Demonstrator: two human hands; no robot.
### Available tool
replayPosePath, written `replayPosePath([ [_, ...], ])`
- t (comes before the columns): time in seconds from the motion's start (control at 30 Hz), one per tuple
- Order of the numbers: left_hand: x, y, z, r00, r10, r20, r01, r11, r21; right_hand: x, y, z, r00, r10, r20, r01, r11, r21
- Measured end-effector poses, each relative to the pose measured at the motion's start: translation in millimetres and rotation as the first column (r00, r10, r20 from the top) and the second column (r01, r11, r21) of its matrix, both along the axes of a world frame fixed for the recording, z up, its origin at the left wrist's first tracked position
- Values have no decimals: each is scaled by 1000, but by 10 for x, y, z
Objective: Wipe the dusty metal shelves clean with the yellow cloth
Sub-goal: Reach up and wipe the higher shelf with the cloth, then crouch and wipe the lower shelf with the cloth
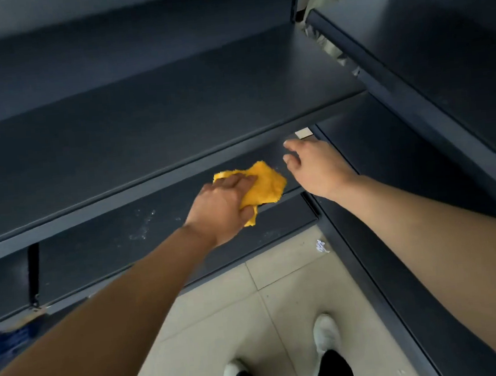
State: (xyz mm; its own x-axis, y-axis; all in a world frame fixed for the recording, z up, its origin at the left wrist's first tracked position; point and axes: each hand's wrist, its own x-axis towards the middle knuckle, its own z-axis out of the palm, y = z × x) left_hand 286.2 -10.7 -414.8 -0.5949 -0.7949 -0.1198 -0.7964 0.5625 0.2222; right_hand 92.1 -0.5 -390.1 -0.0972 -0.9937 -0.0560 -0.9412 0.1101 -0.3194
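Note:
Dark blue metal shelves (pixel 152 136) run across the view in tiers. On the lower shelf (pixel 119 238), my left hand (pixel 221 205) presses a crumpled yellow cloth (pixel 266 186) against the surface near its right end. White dust specks lie on this shelf left of the cloth. My right hand (pixel 314 167) hovers just right of the cloth with fingers spread, holding nothing, close to the corner where a second shelf unit (pixel 388 157) meets this one.
A small white label (pixel 304 133) sits on the shelf edge above my right hand. A crumpled paper scrap (pixel 321 246) lies on the beige tiled floor (pixel 251 307). My white shoes (pixel 325 334) stand below. A blue object (pixel 11 340) lies at lower left.

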Motion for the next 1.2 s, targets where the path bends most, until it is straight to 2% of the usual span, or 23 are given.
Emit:
replayPosePath([
  [0.17, -54, -149, -594, 996, 94, 4, -94, 993, 75, -109, 33, -474, 1000, -18, -12, 18, 999, 50],
  [0.33, -170, -428, -1208, 994, 88, 72, -93, 993, 78, -198, -73, -1055, 999, 21, -33, -18, 997, 81],
  [0.6, -501, -781, -1980, 999, 42, -15, -42, 998, -41, -314, -405, -1910, 994, 112, -4, -112, 992, 53],
  [0.77, -691, -1093, -2356, 1000, -20, 5, 20, 982, -188, -417, -708, -2338, 975, 217, 54, -220, 974, 62],
  [0.9, -808, -1232, -2590, 998, -67, 14, 68, 956, -285, -466, -859, -2576, 963, 229, 142, -244, 965, 99],
  [1.0, -829, -1340, -2732, 997, -59, -52, 43, 963, -267, -483, -965, -2755, 962, 204, 182, -225, 969, 98],
  [1.1, -756, -1392, -2805, 969, -35, -245, 9, 994, -106, -471, -1066, -2921, 965, 213, 156, -225, 972, 67],
  [1.2, -615, -1351, -2807, 916, 21, -401, -52, 997, -65, -373, -1175, -3011, 961, 242, 136, -249, 968, 30],
])
